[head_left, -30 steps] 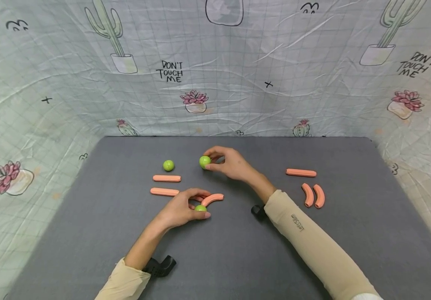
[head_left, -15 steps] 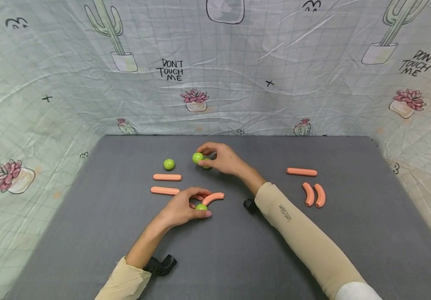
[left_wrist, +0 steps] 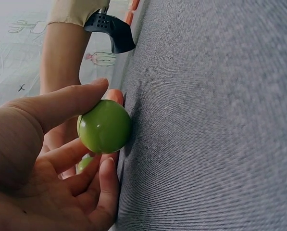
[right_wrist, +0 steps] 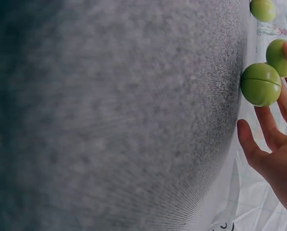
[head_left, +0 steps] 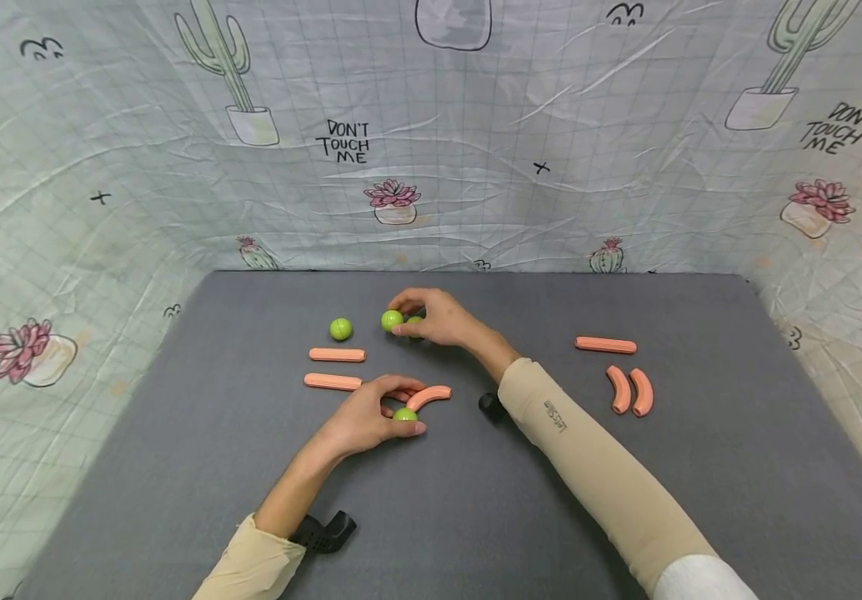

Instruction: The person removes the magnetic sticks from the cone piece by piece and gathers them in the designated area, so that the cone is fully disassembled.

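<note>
In the head view my left hand [head_left: 367,417] holds a glossy green ball [left_wrist: 105,127] between thumb and fingers, close over the grey table. A curved salmon-pink, sausage-like piece [head_left: 431,395] lies right at its fingertips. Farther back, my right hand [head_left: 437,318] pinches another green ball [head_left: 392,321] between thumb and fingers. Under that palm sits a second seamed green ball [right_wrist: 261,84], on the table and beside the pinched one. One more green ball [head_left: 341,329] stands by itself to the left.
Two straight salmon-pink sticks [head_left: 337,355] lie left of centre on the grey table [head_left: 431,517]. At the right are another straight stick [head_left: 606,344] and two curved pieces [head_left: 642,392]. A printed cloth [head_left: 461,125] hangs behind and along the sides.
My right hand has moved left with its pinched ball, then lowered slightly; the ball under its palm has come into view. My left hand keeps its place and its ball.
</note>
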Motion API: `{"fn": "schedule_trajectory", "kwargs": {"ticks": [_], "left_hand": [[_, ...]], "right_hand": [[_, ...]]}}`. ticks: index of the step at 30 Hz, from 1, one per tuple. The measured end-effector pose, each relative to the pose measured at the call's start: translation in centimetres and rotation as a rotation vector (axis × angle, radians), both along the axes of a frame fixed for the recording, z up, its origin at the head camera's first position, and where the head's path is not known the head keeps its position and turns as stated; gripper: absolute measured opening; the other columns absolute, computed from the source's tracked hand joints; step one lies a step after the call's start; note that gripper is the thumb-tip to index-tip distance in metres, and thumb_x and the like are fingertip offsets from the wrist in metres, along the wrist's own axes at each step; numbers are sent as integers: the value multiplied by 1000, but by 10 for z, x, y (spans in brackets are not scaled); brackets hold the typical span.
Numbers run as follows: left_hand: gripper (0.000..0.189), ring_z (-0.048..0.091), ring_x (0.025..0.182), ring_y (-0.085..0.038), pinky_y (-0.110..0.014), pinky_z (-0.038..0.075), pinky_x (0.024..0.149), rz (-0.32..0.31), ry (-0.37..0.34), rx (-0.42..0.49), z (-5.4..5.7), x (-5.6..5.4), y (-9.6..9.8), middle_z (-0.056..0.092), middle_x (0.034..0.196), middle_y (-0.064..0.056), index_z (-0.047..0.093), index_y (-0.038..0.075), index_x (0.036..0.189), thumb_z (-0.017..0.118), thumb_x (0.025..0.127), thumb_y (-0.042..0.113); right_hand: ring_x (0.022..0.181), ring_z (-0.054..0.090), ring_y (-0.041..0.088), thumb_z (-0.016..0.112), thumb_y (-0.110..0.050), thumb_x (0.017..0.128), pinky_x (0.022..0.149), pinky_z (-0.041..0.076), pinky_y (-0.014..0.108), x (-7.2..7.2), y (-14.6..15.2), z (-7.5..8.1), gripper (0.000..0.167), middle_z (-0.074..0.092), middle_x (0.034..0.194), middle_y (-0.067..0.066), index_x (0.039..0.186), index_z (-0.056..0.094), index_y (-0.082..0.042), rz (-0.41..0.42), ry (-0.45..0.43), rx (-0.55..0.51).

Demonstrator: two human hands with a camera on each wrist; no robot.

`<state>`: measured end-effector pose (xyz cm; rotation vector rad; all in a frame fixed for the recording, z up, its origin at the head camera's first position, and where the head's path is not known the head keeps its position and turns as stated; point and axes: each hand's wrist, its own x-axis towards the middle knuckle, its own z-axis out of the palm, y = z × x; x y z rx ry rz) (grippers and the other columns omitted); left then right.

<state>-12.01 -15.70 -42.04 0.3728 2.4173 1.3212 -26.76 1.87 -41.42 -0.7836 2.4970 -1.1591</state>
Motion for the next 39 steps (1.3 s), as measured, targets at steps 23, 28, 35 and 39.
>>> {"fn": "schedule_trajectory", "kwargs": {"ticks": [23,28,35,39], "left_hand": [[54,65,116,-21,-38,52,96,-13,13,4,-2,-2,-1,72,124,-4,69,17,134,88,84,24],[54,65,114,-19,-39,52,95,-15,29,-14,-2,-2,1,72,122,-3,70,17,134,88,84,24],[52,65,108,-17,-38,52,95,-16,73,-37,0,-4,4,72,120,-2,71,16,134,88,85,22],[52,64,105,-16,-38,53,94,-16,73,-53,1,-6,5,72,118,-2,70,16,134,88,85,20]], "right_hand": [[137,59,26,79,-25,95,117,45,43,-2,3,-1,48,66,143,8,140,65,-14,48,-45,67],[138,58,28,80,-27,94,117,45,46,0,14,-1,53,65,143,10,141,63,-11,30,-39,41],[137,58,31,79,-26,95,115,46,50,11,37,5,50,65,141,11,140,63,-9,-20,10,-25],[135,58,32,79,-26,95,114,46,52,16,50,7,49,66,140,11,138,64,-9,-44,35,-53]]}}
